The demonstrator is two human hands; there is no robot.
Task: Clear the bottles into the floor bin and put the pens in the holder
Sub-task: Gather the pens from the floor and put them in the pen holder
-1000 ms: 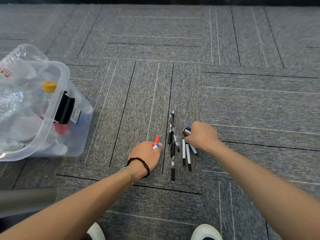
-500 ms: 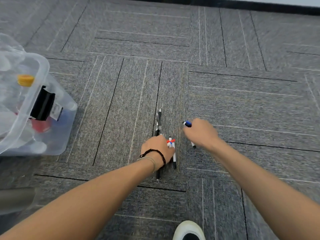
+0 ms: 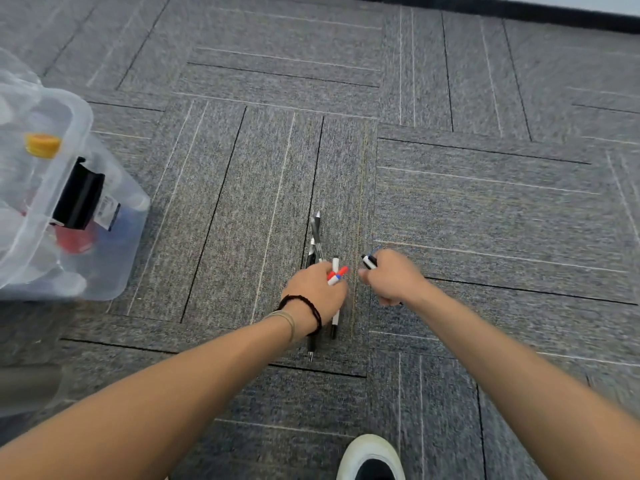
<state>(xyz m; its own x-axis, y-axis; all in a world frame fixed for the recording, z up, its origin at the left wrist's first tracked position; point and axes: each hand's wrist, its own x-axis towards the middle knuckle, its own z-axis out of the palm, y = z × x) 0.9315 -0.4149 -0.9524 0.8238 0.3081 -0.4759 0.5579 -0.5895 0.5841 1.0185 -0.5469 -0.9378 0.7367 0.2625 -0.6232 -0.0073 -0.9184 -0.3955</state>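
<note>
The clear plastic floor bin (image 3: 74, 216) runs off the picture's left edge. The left hand (image 3: 317, 292) hides the middles of the black and white pens (image 3: 314, 237). The right hand (image 3: 391, 277) is motion-blurred, its grip hiding most of a blue-capped marker (image 3: 370, 260).

looks like an office or similar commercial interior. floor laid with grey carpet tiles (image 3: 450, 202), low-pile, set in alternating directions and marked with thin white and black pinstripes, the kind common in workplaces. dark skirting strip (image 3: 519, 10) along the far edge, under a pale wall. office stationery on the carpet: ballpoint pens (image 3: 317, 237) and capped markers. clear plastic storage bin (image 3: 104, 271) at the left, standing directly on the floor, with a black clip handle and bottles inside. no furniture in view, so the exact room cannot be told.
</note>
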